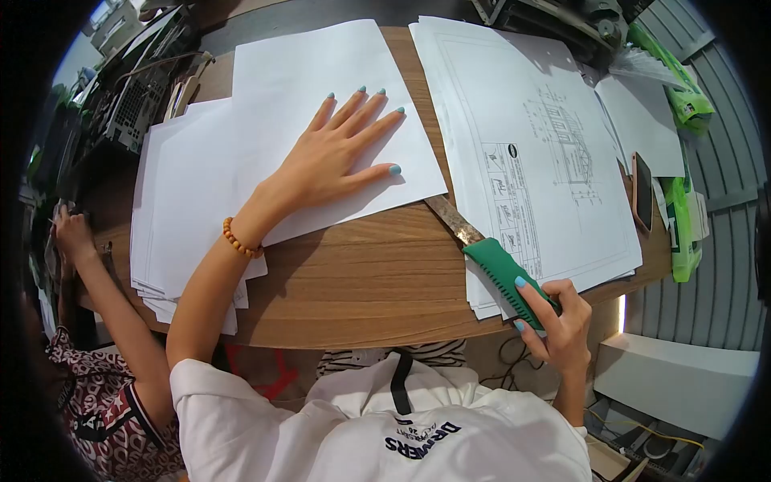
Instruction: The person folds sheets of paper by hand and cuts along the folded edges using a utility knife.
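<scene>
My left hand point(329, 157) lies flat with fingers spread on a large blank sheet of paper point(281, 80), with a bead bracelet at its wrist. In my right hand point(562, 325) is a knife point(490, 255) with a green ridged handle and a worn, stained blade. The blade points up and left, and its tip is hidden under the sheet's lower right corner. Beneath the handle lies the near edge of a stack of printed drawings point(482, 120).
Another paper stack point(181, 201) lies at the left of the wooden table point(345, 281). A phone point(642, 191) and green packages point(683, 233) are on the right. Electronic equipment point(136, 104) stands at the back left. A co-worker's arm point(120, 305) reaches in at the left.
</scene>
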{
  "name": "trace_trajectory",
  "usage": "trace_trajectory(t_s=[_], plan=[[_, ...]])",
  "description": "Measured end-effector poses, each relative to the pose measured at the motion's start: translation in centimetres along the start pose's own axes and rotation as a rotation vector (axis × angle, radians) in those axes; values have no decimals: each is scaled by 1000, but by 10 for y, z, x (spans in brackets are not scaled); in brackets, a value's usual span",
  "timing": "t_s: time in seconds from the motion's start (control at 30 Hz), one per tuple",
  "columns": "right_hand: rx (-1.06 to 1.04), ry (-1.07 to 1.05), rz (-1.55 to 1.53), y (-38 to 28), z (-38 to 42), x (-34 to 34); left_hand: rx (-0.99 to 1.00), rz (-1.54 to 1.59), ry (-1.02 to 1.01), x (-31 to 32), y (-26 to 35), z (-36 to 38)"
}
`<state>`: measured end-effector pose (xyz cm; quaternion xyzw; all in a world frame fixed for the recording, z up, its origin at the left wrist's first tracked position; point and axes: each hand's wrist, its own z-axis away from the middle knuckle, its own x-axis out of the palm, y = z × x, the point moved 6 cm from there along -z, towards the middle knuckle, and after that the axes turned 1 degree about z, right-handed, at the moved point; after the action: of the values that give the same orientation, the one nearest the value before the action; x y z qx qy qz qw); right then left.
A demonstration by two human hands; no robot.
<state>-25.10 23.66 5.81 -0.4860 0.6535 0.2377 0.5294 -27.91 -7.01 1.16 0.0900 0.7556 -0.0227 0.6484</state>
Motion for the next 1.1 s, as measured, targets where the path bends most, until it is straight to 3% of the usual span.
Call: trace_trajectory(t_s=[0.67,0.77,1.1], plan=[[142,3,39,-6,-13,-1,53,-43,26,-2,1,6],[72,-29,105,-12,-22,1,68,-29,54,-2,1,6],[135,-33,6,4,-22,5,39,-58,3,-3,2,6]])
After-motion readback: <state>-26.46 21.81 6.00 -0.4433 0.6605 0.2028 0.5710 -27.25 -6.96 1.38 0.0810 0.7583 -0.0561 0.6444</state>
